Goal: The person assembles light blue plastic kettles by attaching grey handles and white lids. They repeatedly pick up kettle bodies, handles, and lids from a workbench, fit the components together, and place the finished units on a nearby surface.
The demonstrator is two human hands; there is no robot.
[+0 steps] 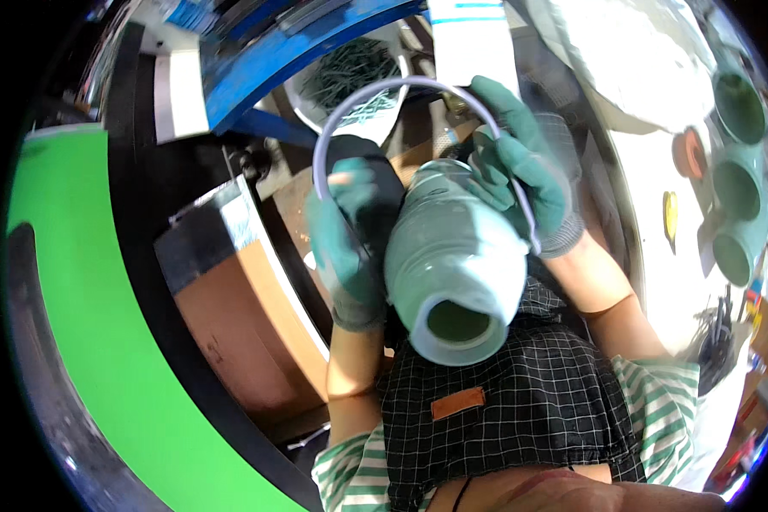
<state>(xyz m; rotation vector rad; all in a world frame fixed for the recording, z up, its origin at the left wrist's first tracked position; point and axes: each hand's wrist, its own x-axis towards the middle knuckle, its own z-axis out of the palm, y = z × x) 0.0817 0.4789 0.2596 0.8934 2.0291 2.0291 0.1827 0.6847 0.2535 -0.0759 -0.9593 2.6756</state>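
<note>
- I've got the right hand (pixel 529 175) raised, curled around a purple hose (pixel 418 81).
- My left hand (pixel 341 247), upright and blurred, grips its other end.
- Between my forearms the jug (pixel 456 243) tilts, mouth toward the apron (pixel 529 410).
- A tub (pixel 381 129) stands beyond.

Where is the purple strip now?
Head view, upper middle: the purple strip arches beyond the green vessel, from the left hand to the right hand.

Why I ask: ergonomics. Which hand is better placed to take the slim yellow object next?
Probably the right hand: it's nearer the slim yellow object; the left hand is beyond the pale green container.
</note>
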